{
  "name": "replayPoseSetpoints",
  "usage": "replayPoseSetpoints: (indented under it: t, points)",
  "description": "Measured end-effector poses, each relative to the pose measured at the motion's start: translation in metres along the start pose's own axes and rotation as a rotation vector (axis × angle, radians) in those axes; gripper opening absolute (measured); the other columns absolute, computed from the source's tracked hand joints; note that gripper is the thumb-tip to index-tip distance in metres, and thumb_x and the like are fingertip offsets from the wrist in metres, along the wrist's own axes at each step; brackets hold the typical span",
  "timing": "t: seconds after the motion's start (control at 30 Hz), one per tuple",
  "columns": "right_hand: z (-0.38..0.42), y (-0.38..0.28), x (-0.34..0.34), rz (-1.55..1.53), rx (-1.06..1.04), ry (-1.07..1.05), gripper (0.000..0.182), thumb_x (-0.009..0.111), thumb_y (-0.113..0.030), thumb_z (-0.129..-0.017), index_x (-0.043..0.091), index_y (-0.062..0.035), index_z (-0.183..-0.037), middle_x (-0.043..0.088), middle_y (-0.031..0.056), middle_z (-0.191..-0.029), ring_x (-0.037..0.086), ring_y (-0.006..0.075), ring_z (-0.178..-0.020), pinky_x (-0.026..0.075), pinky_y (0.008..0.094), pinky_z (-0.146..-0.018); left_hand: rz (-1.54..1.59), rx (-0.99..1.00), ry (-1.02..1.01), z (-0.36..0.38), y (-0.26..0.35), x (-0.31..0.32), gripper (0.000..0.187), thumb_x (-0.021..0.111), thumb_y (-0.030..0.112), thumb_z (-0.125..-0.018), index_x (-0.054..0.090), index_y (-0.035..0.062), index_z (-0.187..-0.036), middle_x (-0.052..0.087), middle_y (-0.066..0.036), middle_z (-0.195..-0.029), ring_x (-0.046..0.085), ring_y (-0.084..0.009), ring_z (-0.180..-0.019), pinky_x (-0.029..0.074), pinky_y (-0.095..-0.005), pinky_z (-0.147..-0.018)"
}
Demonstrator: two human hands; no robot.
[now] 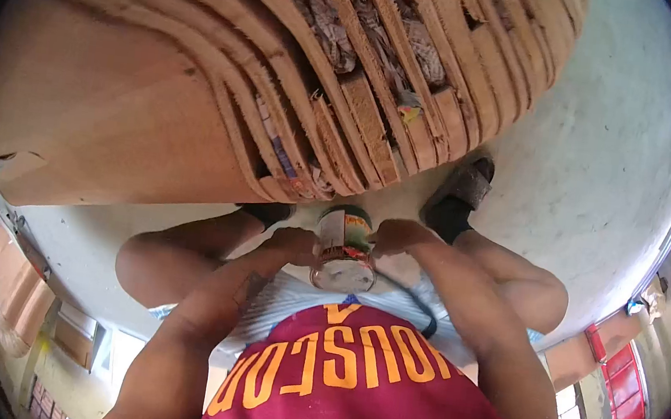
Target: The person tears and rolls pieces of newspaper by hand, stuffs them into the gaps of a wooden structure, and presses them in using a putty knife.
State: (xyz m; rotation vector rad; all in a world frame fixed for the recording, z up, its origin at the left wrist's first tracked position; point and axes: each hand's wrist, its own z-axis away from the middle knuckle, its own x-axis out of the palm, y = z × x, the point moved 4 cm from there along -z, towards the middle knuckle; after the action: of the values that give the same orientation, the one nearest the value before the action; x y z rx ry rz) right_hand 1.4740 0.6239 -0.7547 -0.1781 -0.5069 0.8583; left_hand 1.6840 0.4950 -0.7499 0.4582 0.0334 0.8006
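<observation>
A tin can (pixel 346 235) with a printed, partly green label is held low between my knees, its pale round end (pixel 343 276) turned towards me. My left hand (pixel 295 246) grips the can's left side with fingers curled. On the opposite side, my right hand (pixel 397 237) has its fingers bent in against the can's upper right edge. The far side of the can and some of my fingertips are hidden.
A large stack of curved brown layers (pixel 317 83), like thick cardboard, looms just ahead, with crumpled printed paper (pixel 334 44) between layers. My slippered foot (pixel 463 193) rests on the pale floor (pixel 608 141). Brown cardboard pieces (pixel 16 289) lie at the left; a red-framed window (pixel 624 383) is at the right.
</observation>
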Motion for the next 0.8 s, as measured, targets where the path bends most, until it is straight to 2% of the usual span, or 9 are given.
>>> replayPoseSetpoints:
  t: [0.07, 0.17, 0.27, 0.33, 0.5, 0.53, 0.6, 0.73, 0.8]
  points:
    - [0.037, -0.009, -0.038, 0.062, -0.017, 0.164, 0.043, 0.076, -0.040, -0.077, 0.082, -0.0023, -0.097, 0.080, 0.0171, -0.093, 0.077, 0.0329, -0.091, 0.061, 0.0462, -0.083, -0.131, 0.057, -0.003, 0.005, 0.025, -0.035, 0.069, 0.080, 0.062, -0.078, 0.078, 0.0140, -0.128, 0.074, -0.019, -0.129, 0.072, -0.0356, -0.118, 0.058, -0.0489, -0.096]
    - [0.089, -0.022, -0.064, 0.178, 0.030, 0.266, 0.041, 0.074, -0.036, -0.080, 0.082, -0.0039, -0.105, 0.080, 0.0172, -0.103, 0.077, 0.0343, -0.097, 0.061, 0.0473, -0.086, -0.171, 0.338, 0.247, -0.011, 0.031, -0.044, 0.064, 0.079, 0.063, -0.080, 0.081, 0.0111, -0.117, 0.079, -0.018, -0.114, 0.076, -0.0372, -0.107, 0.060, -0.0487, -0.091]
    - [0.126, -0.039, -0.064, 0.339, -0.110, 0.409, 0.045, 0.068, -0.039, -0.087, 0.079, -0.0075, -0.117, 0.078, 0.0220, -0.111, 0.074, 0.0389, -0.107, 0.057, 0.0486, -0.094, -0.229, 0.195, 0.124, -0.022, 0.044, -0.067, 0.051, 0.073, 0.043, -0.084, 0.079, 0.0105, -0.123, 0.076, -0.018, -0.127, 0.074, -0.0354, -0.116, 0.058, -0.0471, -0.096]
    - [0.139, -0.050, -0.060, 0.343, -0.019, 0.474, 0.046, 0.066, -0.039, -0.088, 0.078, -0.0068, -0.119, 0.077, 0.0221, -0.117, 0.073, 0.0394, -0.113, 0.056, 0.0492, -0.097, -0.262, 0.111, 0.094, -0.005, 0.052, -0.070, 0.048, 0.070, 0.032, -0.085, 0.078, 0.0106, -0.127, 0.073, -0.018, -0.136, 0.072, -0.0340, -0.122, 0.057, -0.0466, -0.099]
    - [0.197, -0.087, -0.042, 0.388, -0.048, 0.663, 0.053, 0.065, -0.042, -0.090, 0.074, -0.0051, -0.127, 0.074, 0.0217, -0.126, 0.071, 0.0400, -0.119, 0.056, 0.0500, -0.101, -0.332, 0.076, 0.117, 0.031, 0.082, -0.087, 0.059, 0.075, 0.049, -0.087, 0.073, 0.0136, -0.134, 0.074, -0.013, -0.135, 0.071, -0.0357, -0.122, 0.055, -0.0472, -0.104]
    - [0.223, -0.102, -0.040, 0.327, -0.119, 0.718, 0.056, 0.068, -0.046, -0.090, 0.072, -0.0037, -0.127, 0.074, 0.0231, -0.125, 0.069, 0.0420, -0.119, 0.056, 0.0511, -0.101, -0.347, 0.092, 0.113, 0.036, 0.085, -0.089, 0.063, 0.077, 0.050, -0.087, 0.071, 0.0137, -0.138, 0.072, -0.013, -0.138, 0.069, -0.0355, -0.125, 0.054, -0.0474, -0.106]
    - [0.259, -0.119, -0.038, 0.204, -0.313, 0.954, 0.052, 0.072, -0.042, -0.093, 0.072, -0.0026, -0.126, 0.075, 0.0224, -0.121, 0.072, 0.0385, -0.114, 0.057, 0.0472, -0.099, -0.330, 0.299, 0.387, 0.022, 0.073, -0.096, 0.056, 0.076, 0.053, -0.087, 0.076, 0.0157, -0.130, 0.075, -0.015, -0.133, 0.071, -0.0354, -0.121, 0.055, -0.0482, -0.102]
    - [0.317, -0.134, -0.036, -0.276, -0.777, 1.313, 0.045, 0.076, -0.037, -0.097, 0.071, -0.0022, -0.125, 0.077, 0.0194, -0.102, 0.076, 0.0310, -0.096, 0.058, 0.0397, -0.087, -0.048, 0.462, 0.454, 0.143, 0.123, -0.132, 0.062, 0.077, 0.052, -0.094, 0.067, 0.0111, -0.140, 0.070, -0.018, -0.140, 0.068, -0.0352, -0.126, 0.053, -0.0470, -0.107]
    - [0.317, -0.127, -0.034, -0.436, -1.005, 1.445, 0.035, 0.071, -0.030, -0.105, 0.071, -0.0007, -0.124, 0.075, 0.0113, -0.091, 0.070, 0.0183, -0.081, 0.055, 0.0329, -0.077, 0.159, 0.424, 0.477, 0.202, 0.136, -0.134, 0.070, 0.078, 0.050, -0.095, 0.061, 0.0071, -0.148, 0.066, -0.020, -0.147, 0.066, -0.0342, -0.130, 0.051, -0.0455, -0.109]
